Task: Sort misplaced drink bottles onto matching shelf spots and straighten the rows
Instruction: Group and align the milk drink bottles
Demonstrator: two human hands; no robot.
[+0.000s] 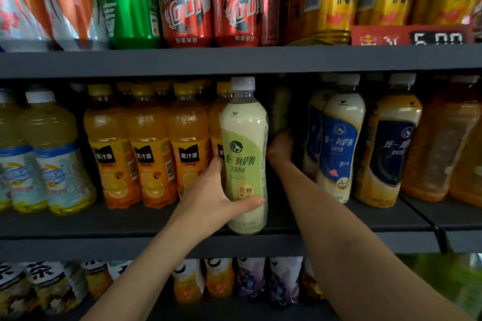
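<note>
My left hand [211, 194] grips a pale green milk-tea bottle [245, 154] with a white cap, standing upright at the front edge of the middle shelf [78, 221]. My right hand [280, 146] reaches deep into the dark gap behind that bottle, its fingers curled around another greenish bottle [280, 109] at the back; the grip is dim and partly hidden. Orange juice bottles [148, 159] stand in rows to the left. Blue-labelled milk-tea bottles [339, 143] stand to the right.
Lemon drink bottles [52, 154] fill the far left of the middle shelf, amber tea bottles [443, 148] the far right. Large soda and yellow drink bottles line the upper shelf [234, 60]. More bottles sit on the lower shelf [221, 281]. A black divider [433, 229] stands at right.
</note>
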